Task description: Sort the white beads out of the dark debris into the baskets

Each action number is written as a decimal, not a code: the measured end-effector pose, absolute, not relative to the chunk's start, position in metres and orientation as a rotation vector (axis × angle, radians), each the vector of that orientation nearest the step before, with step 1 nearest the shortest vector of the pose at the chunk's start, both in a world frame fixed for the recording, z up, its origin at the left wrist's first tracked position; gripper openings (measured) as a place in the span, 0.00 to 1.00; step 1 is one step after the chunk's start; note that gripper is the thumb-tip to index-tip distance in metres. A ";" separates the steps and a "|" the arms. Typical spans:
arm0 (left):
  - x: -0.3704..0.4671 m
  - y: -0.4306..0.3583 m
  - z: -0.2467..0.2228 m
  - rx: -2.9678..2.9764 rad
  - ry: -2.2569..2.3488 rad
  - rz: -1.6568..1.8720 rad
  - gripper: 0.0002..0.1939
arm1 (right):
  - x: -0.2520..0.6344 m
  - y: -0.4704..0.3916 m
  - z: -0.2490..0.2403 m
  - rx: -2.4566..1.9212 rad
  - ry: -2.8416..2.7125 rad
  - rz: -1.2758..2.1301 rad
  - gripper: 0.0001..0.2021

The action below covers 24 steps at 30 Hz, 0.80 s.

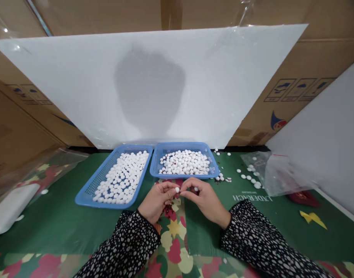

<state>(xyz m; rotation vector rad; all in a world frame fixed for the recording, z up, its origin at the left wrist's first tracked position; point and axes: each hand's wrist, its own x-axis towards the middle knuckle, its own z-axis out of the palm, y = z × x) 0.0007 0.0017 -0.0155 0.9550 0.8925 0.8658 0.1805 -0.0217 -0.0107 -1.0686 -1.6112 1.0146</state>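
Observation:
A small white ball (pixel 177 190) sits at the fingertips of my left hand (pixel 156 200), pinched between thumb and forefinger. The thumb and forefinger of my right hand (pixel 201 197) come together right beside that ball, and whether they touch it is hard to tell. Within the curl of my right hand another white ball (pixel 196 189) shows. Dark reddish bits (pixel 169 211) lie on the cloth below my fingers. Just beyond my hands is a blue basket (pixel 184 176) of white balls with some dark bits among them. A second blue basket (pixel 91 187) of white balls stands to the left.
Loose white balls (pixel 248 177) are scattered on the green covering (pixel 211 227) at the right, near a clear plastic bag (pixel 287 173). Yellow scraps (pixel 312 219) lie farther right. A white scoop-like object (pixel 13 206) is at the left. A white board (pixel 154 88) and cardboard boxes stand behind.

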 end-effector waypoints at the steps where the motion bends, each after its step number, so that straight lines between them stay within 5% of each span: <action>1: 0.001 0.002 -0.016 0.961 0.897 0.870 0.13 | 0.180 -0.022 -0.011 -1.073 -1.611 1.020 0.05; 14: 0.001 -0.004 -0.010 1.198 1.014 0.927 0.07 | 0.175 -0.025 -0.015 -1.132 -1.504 1.060 0.08; 24: -0.002 -0.003 -0.004 1.048 0.840 0.909 0.14 | 0.177 -0.017 -0.006 -0.860 -1.987 0.725 0.08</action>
